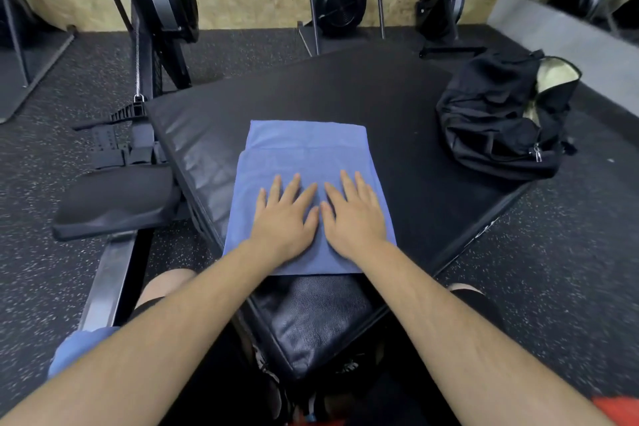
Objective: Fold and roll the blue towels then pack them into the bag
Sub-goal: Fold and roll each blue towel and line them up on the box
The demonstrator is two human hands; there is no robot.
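both grips released, left hand and right hand flat on blue towel, black bag well right

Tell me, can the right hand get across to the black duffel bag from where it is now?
Probably yes. The right hand lies flat on the blue towel, holding nothing, and only bare black mat lies between it and the black duffel bag, whose top gapes open. It looks like a long reach.

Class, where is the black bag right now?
In the head view, the black bag sits open on the right far corner of the black mat, right of the blue towel.
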